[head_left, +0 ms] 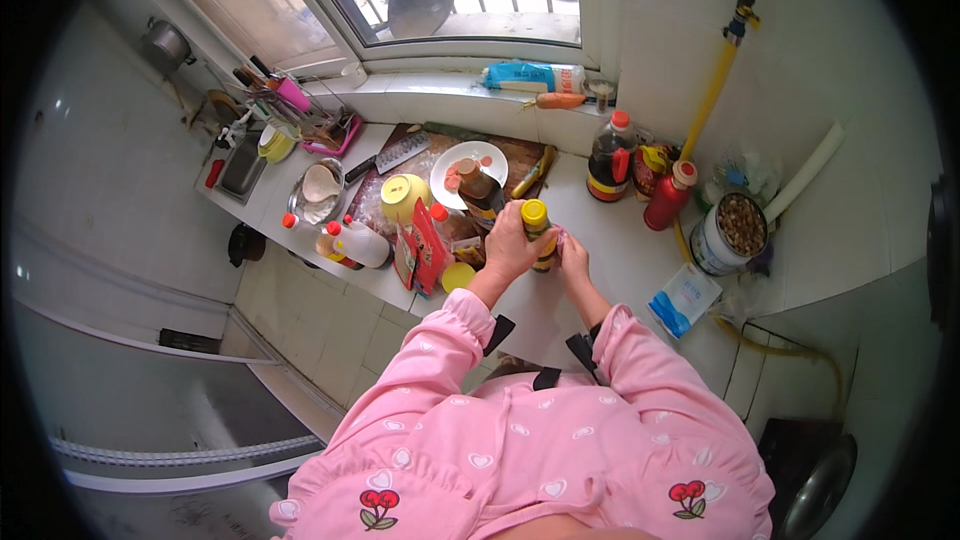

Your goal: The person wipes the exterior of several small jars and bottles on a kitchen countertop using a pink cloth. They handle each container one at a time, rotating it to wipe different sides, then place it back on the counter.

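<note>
My left hand is closed around a small bottle with a yellow cap, held upright over the white counter. Against the bottle's right side is my right hand, its fingers pinching something small and pinkish, perhaps a cloth, too small to tell. Just behind my left hand stands a dark sauce bottle. A white plate with pinkish slices lies beyond it. Red packets, a yellow upturned bowl and white bottles with red caps stand to the left.
A cleaver lies on the cutting board. At the right are a large sauce bottle, a red bottle, a tin of brown pieces and a white-and-blue box. A metal bowl and sink are left.
</note>
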